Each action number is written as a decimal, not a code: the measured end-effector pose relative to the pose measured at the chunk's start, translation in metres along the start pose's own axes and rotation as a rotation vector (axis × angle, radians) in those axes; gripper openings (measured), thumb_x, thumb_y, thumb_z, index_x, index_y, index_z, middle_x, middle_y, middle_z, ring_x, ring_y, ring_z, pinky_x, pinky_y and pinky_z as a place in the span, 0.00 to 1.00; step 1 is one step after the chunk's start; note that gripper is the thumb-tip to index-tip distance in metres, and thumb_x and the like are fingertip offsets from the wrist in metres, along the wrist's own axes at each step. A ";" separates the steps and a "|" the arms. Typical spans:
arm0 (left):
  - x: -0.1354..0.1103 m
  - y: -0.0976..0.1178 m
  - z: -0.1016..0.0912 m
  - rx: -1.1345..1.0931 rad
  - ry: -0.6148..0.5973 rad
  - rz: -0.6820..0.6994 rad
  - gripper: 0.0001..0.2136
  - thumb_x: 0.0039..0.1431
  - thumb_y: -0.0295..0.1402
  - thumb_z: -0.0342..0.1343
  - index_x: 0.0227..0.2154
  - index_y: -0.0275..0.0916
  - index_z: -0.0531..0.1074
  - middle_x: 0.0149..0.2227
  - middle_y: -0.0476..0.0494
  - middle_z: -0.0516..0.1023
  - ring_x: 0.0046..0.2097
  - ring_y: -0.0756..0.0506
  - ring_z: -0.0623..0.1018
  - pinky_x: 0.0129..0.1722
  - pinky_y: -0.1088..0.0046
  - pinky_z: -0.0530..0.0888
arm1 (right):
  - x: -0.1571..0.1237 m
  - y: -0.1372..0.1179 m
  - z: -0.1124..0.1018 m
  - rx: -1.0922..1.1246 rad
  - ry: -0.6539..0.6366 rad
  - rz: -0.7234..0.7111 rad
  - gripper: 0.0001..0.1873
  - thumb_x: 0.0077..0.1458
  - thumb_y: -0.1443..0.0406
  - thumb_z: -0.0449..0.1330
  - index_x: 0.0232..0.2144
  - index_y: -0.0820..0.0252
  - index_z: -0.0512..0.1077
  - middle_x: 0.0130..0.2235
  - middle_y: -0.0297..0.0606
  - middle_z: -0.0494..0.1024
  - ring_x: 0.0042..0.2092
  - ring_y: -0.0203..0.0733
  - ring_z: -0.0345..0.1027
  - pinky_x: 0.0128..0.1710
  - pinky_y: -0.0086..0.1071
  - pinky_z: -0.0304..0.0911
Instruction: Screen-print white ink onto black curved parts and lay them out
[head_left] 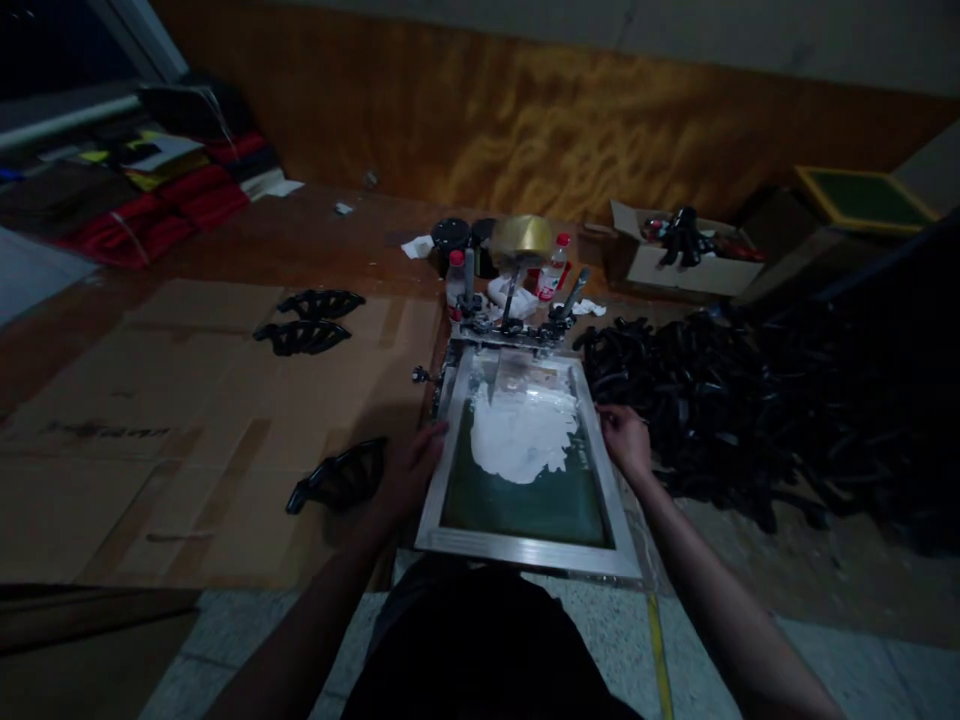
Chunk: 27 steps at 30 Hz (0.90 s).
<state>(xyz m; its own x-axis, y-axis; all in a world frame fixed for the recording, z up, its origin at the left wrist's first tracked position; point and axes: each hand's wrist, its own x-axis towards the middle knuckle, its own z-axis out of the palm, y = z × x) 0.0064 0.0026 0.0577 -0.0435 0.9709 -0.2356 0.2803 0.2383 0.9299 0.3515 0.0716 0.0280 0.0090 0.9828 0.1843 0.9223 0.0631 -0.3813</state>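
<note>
The silver-framed green screen (525, 512) lies near the edge of the table (360, 238), white paste (517, 435) covering its middle.

silvery on the rectangular metal frame (517, 549) towards six o'clock, dark green across its flat mesh (525, 512), white in the ragged paste patch (521, 435). black on the heaped curved pieces (690, 400) at three. rippled golden-brown on the wooden panel (480, 130) at twelve, red on the folded fabric stack (199, 190) at ten.

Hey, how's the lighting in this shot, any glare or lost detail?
Head view: dim overall; the pile of black parts fades into darkness rightward; the metal frame glints along its near edge; the white paste stands out brightly; the left hand looks darker than the right hand.
</note>
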 end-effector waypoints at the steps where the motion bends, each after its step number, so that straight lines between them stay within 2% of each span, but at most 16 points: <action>1: 0.000 -0.013 0.005 0.001 -0.032 -0.046 0.33 0.57 0.52 0.52 0.59 0.35 0.69 0.45 0.39 0.81 0.47 0.39 0.79 0.45 0.63 0.76 | 0.010 -0.005 -0.004 0.013 0.062 -0.014 0.18 0.64 0.60 0.56 0.51 0.64 0.72 0.53 0.49 0.73 0.53 0.51 0.68 0.52 0.46 0.67; 3: 0.003 -0.036 0.014 0.008 -0.080 -0.101 0.37 0.57 0.52 0.52 0.65 0.34 0.60 0.46 0.37 0.81 0.47 0.38 0.80 0.46 0.61 0.76 | 0.030 -0.030 -0.006 0.018 0.146 -0.130 0.25 0.60 0.60 0.58 0.57 0.66 0.69 0.59 0.53 0.67 0.59 0.56 0.62 0.56 0.47 0.63; 4: 0.006 -0.045 0.017 0.029 -0.092 -0.112 0.37 0.58 0.51 0.52 0.66 0.34 0.59 0.47 0.36 0.81 0.47 0.37 0.80 0.48 0.60 0.76 | 0.038 -0.047 -0.005 -0.002 0.134 -0.203 0.29 0.57 0.60 0.61 0.59 0.66 0.66 0.62 0.54 0.64 0.60 0.57 0.59 0.57 0.47 0.61; 6: 0.013 -0.058 0.022 0.081 -0.100 -0.096 0.35 0.60 0.48 0.51 0.66 0.33 0.59 0.51 0.34 0.79 0.51 0.37 0.79 0.52 0.58 0.74 | 0.047 -0.084 0.002 -0.088 -0.036 -0.297 0.30 0.55 0.62 0.62 0.59 0.65 0.65 0.60 0.53 0.65 0.58 0.56 0.60 0.55 0.45 0.62; 9: 0.020 -0.069 0.024 0.120 -0.105 -0.067 0.32 0.61 0.45 0.50 0.65 0.33 0.62 0.57 0.33 0.75 0.56 0.36 0.76 0.58 0.57 0.70 | 0.038 -0.117 0.013 -0.180 -0.336 -0.328 0.15 0.58 0.66 0.58 0.48 0.62 0.71 0.47 0.47 0.76 0.48 0.51 0.69 0.44 0.37 0.64; 11: 0.021 -0.071 0.023 0.110 -0.110 -0.069 0.31 0.61 0.44 0.50 0.64 0.33 0.63 0.59 0.33 0.74 0.58 0.36 0.75 0.59 0.57 0.69 | 0.018 -0.119 0.013 -0.182 -0.439 -0.394 0.11 0.58 0.69 0.56 0.43 0.59 0.73 0.43 0.42 0.78 0.44 0.47 0.71 0.39 0.34 0.63; 14: 0.020 -0.071 0.023 0.079 -0.102 -0.077 0.30 0.61 0.45 0.51 0.63 0.34 0.64 0.60 0.34 0.73 0.59 0.37 0.74 0.61 0.56 0.68 | -0.009 -0.107 0.004 -0.148 -0.556 -0.636 0.11 0.56 0.72 0.55 0.40 0.59 0.74 0.43 0.41 0.79 0.44 0.44 0.71 0.39 0.32 0.62; 16: 0.020 -0.071 0.024 0.067 -0.102 -0.076 0.30 0.61 0.45 0.50 0.62 0.34 0.65 0.61 0.34 0.72 0.59 0.37 0.74 0.61 0.57 0.67 | -0.016 -0.101 -0.004 -0.131 -0.617 -0.759 0.11 0.54 0.73 0.56 0.39 0.59 0.74 0.41 0.40 0.79 0.42 0.43 0.71 0.38 0.31 0.61; 18: 0.019 -0.069 0.024 0.059 -0.116 -0.076 0.31 0.61 0.45 0.49 0.63 0.33 0.63 0.61 0.33 0.71 0.59 0.37 0.74 0.61 0.57 0.68 | -0.015 -0.100 -0.007 -0.134 -0.606 -0.749 0.09 0.54 0.72 0.57 0.37 0.58 0.74 0.39 0.39 0.79 0.41 0.42 0.71 0.37 0.31 0.60; 21: 0.017 -0.064 0.023 0.042 -0.116 -0.076 0.31 0.61 0.45 0.49 0.64 0.33 0.62 0.61 0.33 0.71 0.58 0.38 0.75 0.59 0.59 0.70 | -0.018 -0.101 0.002 -0.159 -0.459 -0.673 0.09 0.57 0.70 0.56 0.39 0.59 0.74 0.40 0.41 0.79 0.43 0.44 0.70 0.39 0.32 0.62; 23: 0.015 -0.062 0.023 0.039 -0.106 -0.074 0.31 0.61 0.45 0.50 0.64 0.34 0.62 0.61 0.34 0.72 0.57 0.38 0.75 0.59 0.60 0.70 | -0.029 -0.098 0.011 -0.153 -0.390 -0.708 0.12 0.59 0.71 0.55 0.43 0.61 0.74 0.44 0.45 0.79 0.45 0.45 0.70 0.42 0.34 0.63; 25: 0.014 -0.061 0.023 0.048 -0.097 -0.082 0.32 0.61 0.45 0.50 0.65 0.34 0.61 0.60 0.34 0.73 0.56 0.38 0.76 0.58 0.60 0.70 | -0.038 -0.093 0.016 -0.121 -0.412 -0.765 0.14 0.58 0.71 0.55 0.45 0.61 0.75 0.45 0.45 0.79 0.45 0.45 0.70 0.42 0.35 0.64; 27: 0.014 -0.061 0.022 0.048 -0.103 -0.090 0.32 0.61 0.45 0.49 0.65 0.34 0.61 0.56 0.34 0.76 0.54 0.38 0.78 0.57 0.60 0.72 | -0.037 -0.093 0.016 -0.081 -0.457 -0.745 0.14 0.57 0.71 0.57 0.45 0.60 0.75 0.43 0.43 0.79 0.44 0.45 0.71 0.41 0.33 0.65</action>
<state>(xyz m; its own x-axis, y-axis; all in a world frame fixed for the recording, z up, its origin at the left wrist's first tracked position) 0.0099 0.0007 -0.0084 0.0274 0.9373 -0.3474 0.3255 0.3202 0.8897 0.2595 0.0318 0.0422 -0.7461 0.6652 -0.0277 0.6512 0.7206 -0.2381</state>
